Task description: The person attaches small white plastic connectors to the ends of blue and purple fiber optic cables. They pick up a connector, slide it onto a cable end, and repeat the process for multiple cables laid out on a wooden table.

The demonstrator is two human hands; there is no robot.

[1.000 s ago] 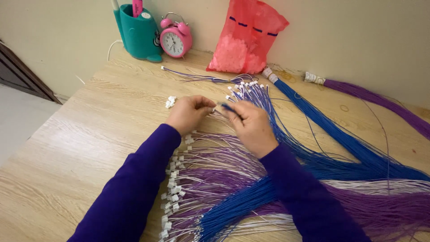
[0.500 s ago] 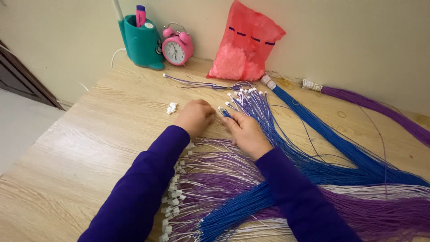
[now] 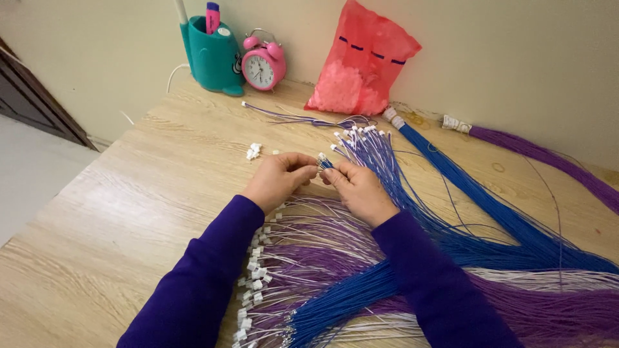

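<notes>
My left hand (image 3: 278, 179) and my right hand (image 3: 358, 187) meet at the middle of a wooden table (image 3: 129, 212), fingertips pinched together on a small white connector (image 3: 320, 158) and the end of a thin blue wire (image 3: 327, 165). The left fingers pinch the connector; the right fingers hold the wire end. Under and below my hands lies a spread of purple and white wires with white connectors (image 3: 258, 283). A fan of blue wires with white connectors (image 3: 367, 145) lies just right of my hands.
A few loose white connectors (image 3: 253, 151) lie left of my hands. At the back stand a teal pen holder (image 3: 209, 58), a pink alarm clock (image 3: 263, 64) and a red plastic bag (image 3: 364, 61). A blue wire bundle (image 3: 490, 206) and a purple bundle (image 3: 548, 158) run right.
Both hands have stayed together at the same spot with small finger movements on the connector and wire. The camera view has shifted slightly.
</notes>
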